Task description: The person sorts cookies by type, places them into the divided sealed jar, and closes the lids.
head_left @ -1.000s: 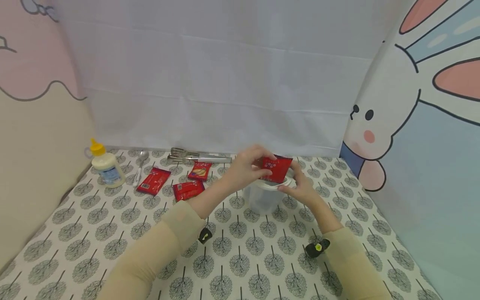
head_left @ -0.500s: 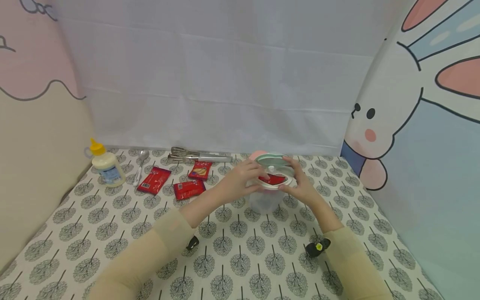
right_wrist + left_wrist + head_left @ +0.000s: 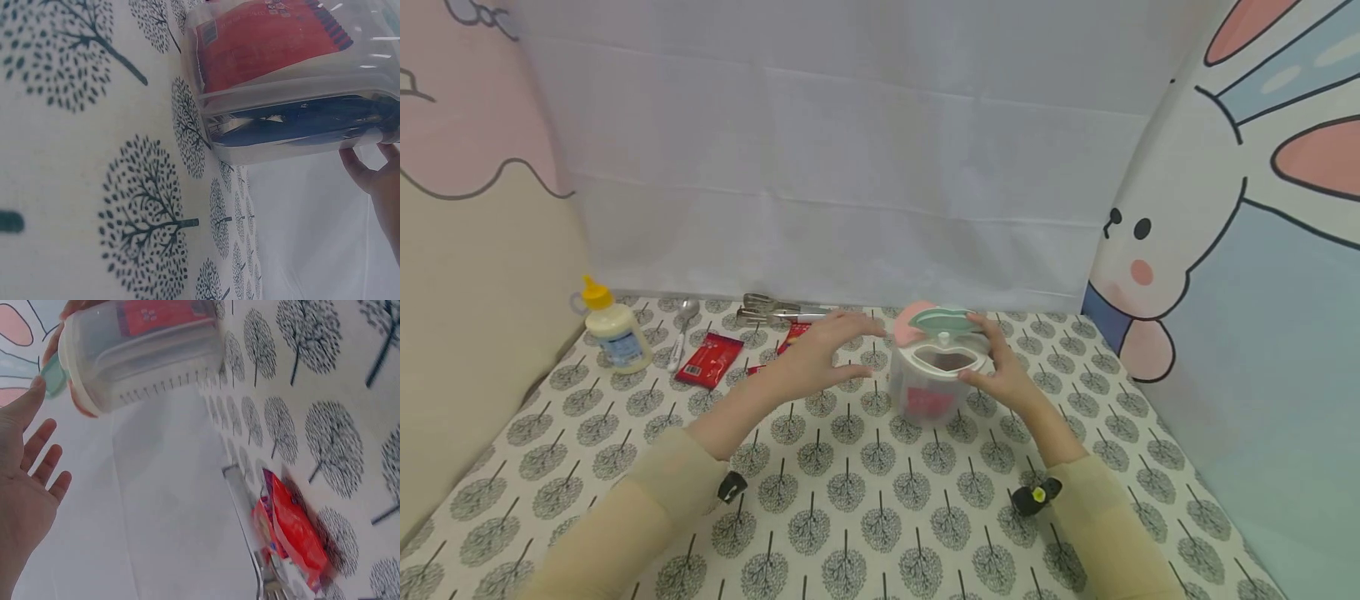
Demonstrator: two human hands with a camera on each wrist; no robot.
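Observation:
A clear plastic storage box (image 3: 898, 379) stands upright at the middle right, with a pink lid (image 3: 913, 321) and a raised green lid (image 3: 947, 320) over its white rim. My right hand (image 3: 1011, 379) grips its right side, thumb at the rim and fingertips at the green lid. Inside the box is a red snack packet (image 3: 269, 44); beside it, across a divider, something dark blue and shiny (image 3: 300, 122) shows in the right wrist view. My left hand (image 3: 816, 354) is left of the box, holding nothing, fingers spread and thumb apart. It partly covers two red packets (image 3: 793, 335).
Further left lie another red packet (image 3: 710, 360) and a spoon (image 3: 682, 333). A yellow-capped bottle (image 3: 617, 333) stands at the far left. Metal tongs (image 3: 782, 312) lie along the back near the white curtain (image 3: 820, 167).
The red packet in my left hand has gone down through the opening into the box. That hand has let go and drawn back left. My right hand has stayed on the box.

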